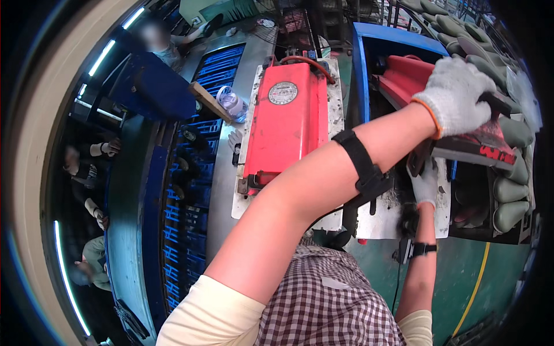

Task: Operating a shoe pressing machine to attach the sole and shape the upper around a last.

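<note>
My left hand [459, 95], in a white knit glove with an orange cuff, reaches across to the right. Its fingers are wrapped round a black handle [495, 105] on the front of a red machine lid [404, 75], which is raised and tilted. Below the lid's dark lower edge is my right hand [426, 183], also gloved in white. A dark piece [420, 157] sits by its fingers, which are partly hidden, so its grip is unclear. To the left, a second red machine lid [288, 124] lies lowered on a pale base plate.
Grey-green shoes [511, 216] fill a rack at the right. A blue metal housing [360, 75] stands behind the raised lid. Left of the machines runs a conveyor with blue slats [216, 72], and a clear plastic bottle [231, 104] stands beside it. Other people work beyond.
</note>
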`<state>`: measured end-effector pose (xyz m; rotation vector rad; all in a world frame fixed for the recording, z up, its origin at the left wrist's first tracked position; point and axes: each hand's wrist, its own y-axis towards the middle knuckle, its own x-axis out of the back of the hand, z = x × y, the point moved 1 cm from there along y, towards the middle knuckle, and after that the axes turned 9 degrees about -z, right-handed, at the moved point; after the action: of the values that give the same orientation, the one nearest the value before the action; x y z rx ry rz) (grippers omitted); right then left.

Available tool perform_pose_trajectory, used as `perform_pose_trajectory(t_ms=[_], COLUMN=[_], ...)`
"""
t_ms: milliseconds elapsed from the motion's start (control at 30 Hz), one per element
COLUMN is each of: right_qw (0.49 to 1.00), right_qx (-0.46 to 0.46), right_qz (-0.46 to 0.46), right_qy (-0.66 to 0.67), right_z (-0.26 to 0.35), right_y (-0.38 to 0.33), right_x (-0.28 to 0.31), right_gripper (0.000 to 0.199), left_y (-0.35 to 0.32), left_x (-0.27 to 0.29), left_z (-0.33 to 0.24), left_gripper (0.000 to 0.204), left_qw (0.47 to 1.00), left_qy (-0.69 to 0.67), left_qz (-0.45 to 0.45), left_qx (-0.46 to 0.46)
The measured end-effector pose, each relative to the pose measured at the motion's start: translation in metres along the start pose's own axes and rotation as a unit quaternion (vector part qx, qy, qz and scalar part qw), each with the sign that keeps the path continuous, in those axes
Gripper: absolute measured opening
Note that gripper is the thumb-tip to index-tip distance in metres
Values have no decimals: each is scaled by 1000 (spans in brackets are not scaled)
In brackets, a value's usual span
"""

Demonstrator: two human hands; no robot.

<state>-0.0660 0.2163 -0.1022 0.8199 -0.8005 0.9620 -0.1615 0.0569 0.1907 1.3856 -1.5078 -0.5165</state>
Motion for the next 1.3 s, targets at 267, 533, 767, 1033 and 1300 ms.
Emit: perform_pose_trajectory(t_ms=[267, 533, 767, 1033, 1300], right_qw=[912, 593, 482, 481, 488], right_qx=[-270, -536, -544, -612, -643], right_qz=[-232, 96, 172, -47, -123], right_qy=[203, 593, 665, 626, 577], right_z=[-82, -37, -49, -120, -108], right_y=[-136, -245, -252, -193, -225], right_x=[55, 59, 77, 83, 43], right_gripper=[47, 51, 53, 55, 35], left_y=[-93, -221, -285, -291, -273], left_x=[-7, -49, -73, -80, -43], left_z=[-29, -21, -4, 8, -13], left_gripper=[30, 29, 31, 35, 57], left_qw=[999, 994, 991, 988, 986], left_qy=[39, 46, 30, 59, -10], left_qz=[7, 36, 64, 28, 156], left_qx=[-30, -87, -111, -137, -58])
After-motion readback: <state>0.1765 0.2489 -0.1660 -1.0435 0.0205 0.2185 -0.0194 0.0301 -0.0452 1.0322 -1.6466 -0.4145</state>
